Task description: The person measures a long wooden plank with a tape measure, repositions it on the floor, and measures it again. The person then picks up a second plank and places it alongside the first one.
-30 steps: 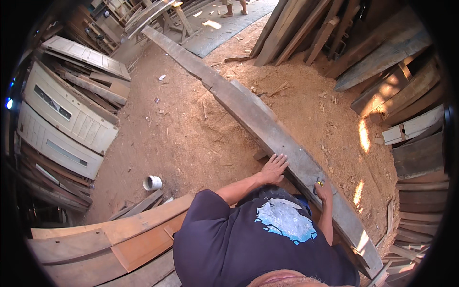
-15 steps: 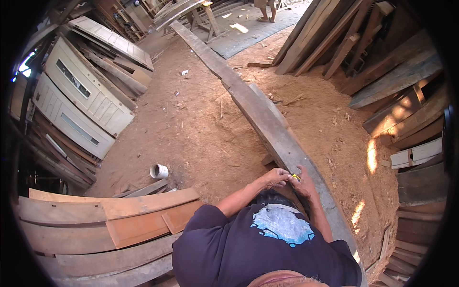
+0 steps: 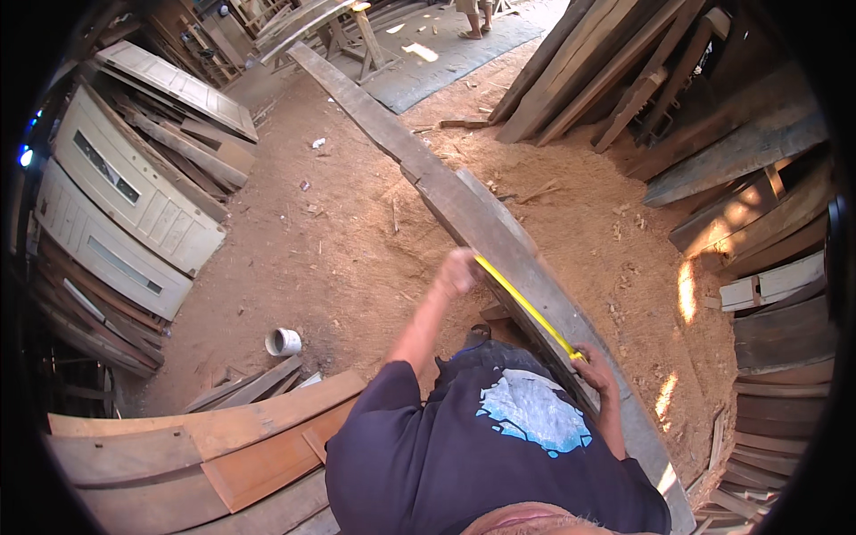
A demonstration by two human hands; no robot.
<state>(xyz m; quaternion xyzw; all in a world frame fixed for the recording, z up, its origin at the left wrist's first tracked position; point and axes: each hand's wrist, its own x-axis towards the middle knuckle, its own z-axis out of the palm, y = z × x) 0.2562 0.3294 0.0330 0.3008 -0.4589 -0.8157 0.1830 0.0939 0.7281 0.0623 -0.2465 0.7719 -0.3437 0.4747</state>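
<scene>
Measuring step, as I read it: yellow tape measure [image 3: 526, 308] is pulled out along the top face of the long grey plank [image 3: 486, 227], which runs diagonally from the far upper left down past my right side.

Left hand [image 3: 459, 272] is out ahead on the plank's near edge, fist closed over the far end of the tape; blurred, so I can't tell whether the fingers pinch the blade or the hook. Left arm is extended forward, elbow only slightly bent.

Right hand [image 3: 596, 370] sits close to my body on the same plank, fingers curled around the near end of the tape, probably the case; the case itself is hidden under the hand. Right forearm comes in low along the plank's right edge.

Tape lies nearly flat on the wood, straight between the two hands.

My judgement on the next move: tape needs to stay taut and flush to the plank, and the reading gets taken at one end, so both hands should hold steady.

Nearby: white cup [image 3: 283, 341] on the sawdust floor [image 3: 357, 232], well apart to the left.
</scene>
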